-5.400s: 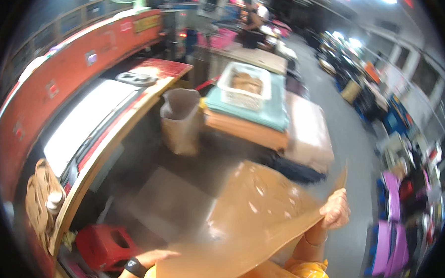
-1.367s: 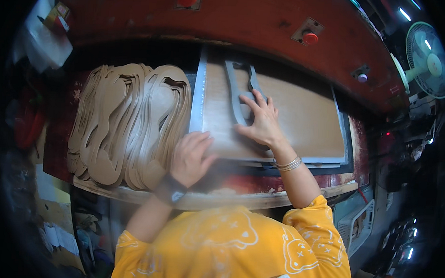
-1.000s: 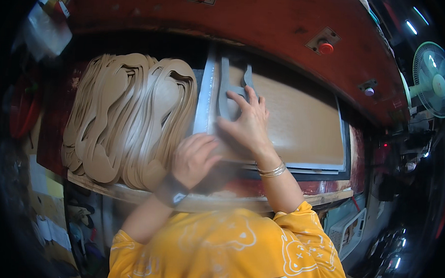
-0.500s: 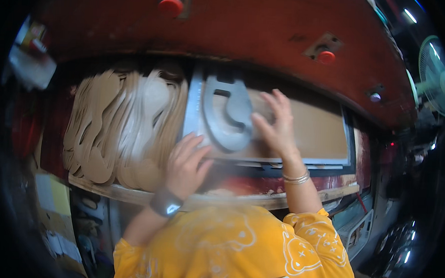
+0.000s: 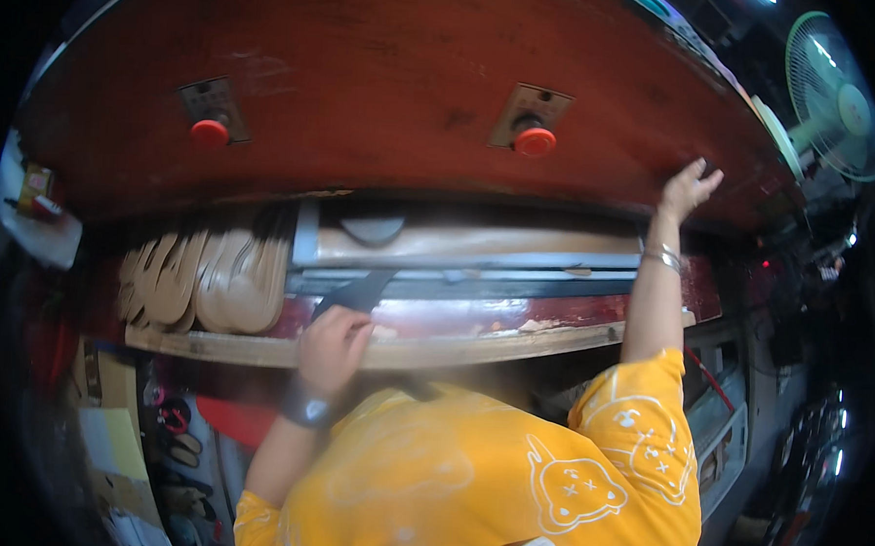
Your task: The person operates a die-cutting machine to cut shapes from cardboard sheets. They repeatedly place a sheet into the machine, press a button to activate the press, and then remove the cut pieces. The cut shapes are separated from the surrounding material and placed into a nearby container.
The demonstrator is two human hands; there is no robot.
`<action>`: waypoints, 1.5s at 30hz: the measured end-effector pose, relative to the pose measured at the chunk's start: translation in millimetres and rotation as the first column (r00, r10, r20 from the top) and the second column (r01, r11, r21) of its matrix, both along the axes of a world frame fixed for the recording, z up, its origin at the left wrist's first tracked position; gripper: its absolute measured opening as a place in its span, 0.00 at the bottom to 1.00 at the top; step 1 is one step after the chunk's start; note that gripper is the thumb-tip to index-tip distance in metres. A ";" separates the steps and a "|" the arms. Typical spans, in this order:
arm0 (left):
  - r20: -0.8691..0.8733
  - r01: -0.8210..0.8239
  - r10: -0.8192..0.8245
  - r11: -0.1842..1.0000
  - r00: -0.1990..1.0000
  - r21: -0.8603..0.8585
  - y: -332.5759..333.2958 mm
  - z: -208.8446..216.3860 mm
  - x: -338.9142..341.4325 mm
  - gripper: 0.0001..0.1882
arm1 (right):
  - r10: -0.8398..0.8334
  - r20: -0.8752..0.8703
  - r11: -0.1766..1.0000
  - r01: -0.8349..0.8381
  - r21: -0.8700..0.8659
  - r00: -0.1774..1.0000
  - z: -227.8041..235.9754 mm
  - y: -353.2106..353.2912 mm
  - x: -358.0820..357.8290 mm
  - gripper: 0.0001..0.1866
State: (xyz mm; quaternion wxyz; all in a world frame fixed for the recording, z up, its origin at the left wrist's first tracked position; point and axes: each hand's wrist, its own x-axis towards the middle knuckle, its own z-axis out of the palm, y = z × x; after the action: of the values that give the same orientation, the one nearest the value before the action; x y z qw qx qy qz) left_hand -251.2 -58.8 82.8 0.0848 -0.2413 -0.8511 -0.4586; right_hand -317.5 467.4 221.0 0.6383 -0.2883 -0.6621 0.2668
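My left hand [image 5: 333, 348] is at the front edge of the bench, fingers curled. A dark flat shape [image 5: 361, 291] runs from its fingers toward the board; blur hides whether they grip it. My right hand [image 5: 690, 191] is raised at the right end of the red machine front [image 5: 386, 105], fingers apart, at or close to its surface. Part of a grey metal cutting die [image 5: 373, 230] shows on a brown sheet [image 5: 478, 242]; the machine front hides the rest. Left of it, brown sole-shaped pieces [image 5: 241, 289] stand packed in rows.
Two red push buttons, one left [image 5: 209, 133] and one right [image 5: 535, 141], stick out from the machine front. A wooden strip [image 5: 453, 355] edges the bench. At the far right is a green fan [image 5: 831, 100]. Shoes [image 5: 184, 447] lie low on the left.
My right hand has moved from beside the die up and right to the machine front. My left hand has left the sheet's edge and curled. The view has shifted, and the machine hides more of the die.
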 end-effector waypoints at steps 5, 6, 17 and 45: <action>-0.048 -0.116 0.110 0.982 0.993 -0.150 7.4 2.1 4.5 0.07 | 0.373 -0.190 0.902 -0.403 -0.155 0.908 -50.7 -37.2 73.1 0.33; -0.057 -0.120 0.112 0.978 0.992 -0.172 8.2 2.0 4.2 0.07 | 0.448 -0.071 0.877 -0.453 -0.157 0.891 -58.6 -57.6 86.5 0.30; -0.136 -0.129 0.098 0.962 0.986 -0.242 7.5 -3.9 -0.2 0.13 | 0.491 0.871 0.446 -0.855 -0.263 -0.011 -102.1 -239.7 151.7 0.15; 0.212 0.087 -0.022 0.950 0.977 -0.299 -32.1 6.8 170.6 0.14 | 0.514 0.854 0.535 -0.806 -0.252 0.075 -81.3 -406.1 96.8 0.47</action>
State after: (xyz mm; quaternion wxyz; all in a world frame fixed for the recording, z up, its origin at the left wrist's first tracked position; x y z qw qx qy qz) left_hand -80.6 -90.8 89.7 -0.0551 -0.2262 -0.9091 -0.3456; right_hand -220.7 61.3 139.8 0.0458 0.0564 -0.9670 0.2441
